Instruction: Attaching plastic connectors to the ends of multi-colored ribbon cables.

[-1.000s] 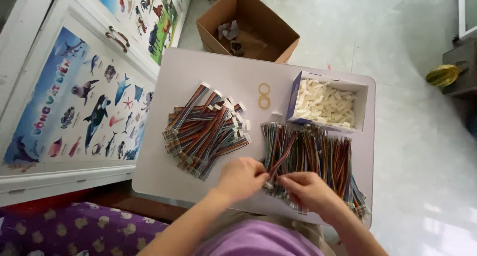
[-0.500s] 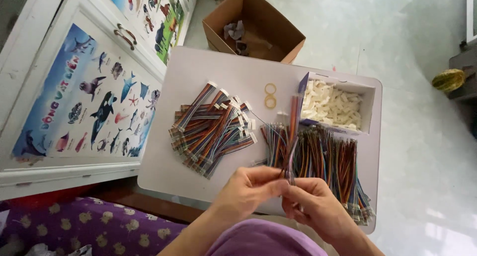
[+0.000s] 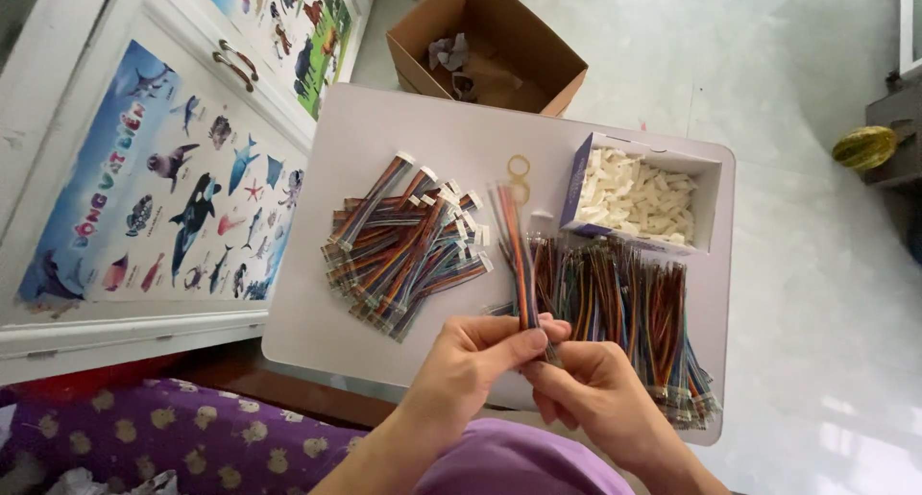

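Note:
My left hand (image 3: 471,361) and my right hand (image 3: 595,399) both pinch the near end of a small bundle of coloured wires (image 3: 514,250) that stands up from my fingers over the tray. Under the hands lies a wide heap of loose coloured wires (image 3: 624,303). To the left sits a pile of finished wire bundles with white connectors (image 3: 403,245). A small box of white plastic connectors (image 3: 639,193) stands at the tray's far right.
The work lies on a pale lilac tray (image 3: 327,303). Two rubber bands (image 3: 519,169) lie near the box. Beyond the tray is an open cardboard box (image 3: 485,44). A white cabinet with animal posters (image 3: 163,188) is at left, a purple cushion (image 3: 173,437) near me.
My hands have lifted a small bundle of wires out of the loose heap and drawn together; both now hold its near end upright.

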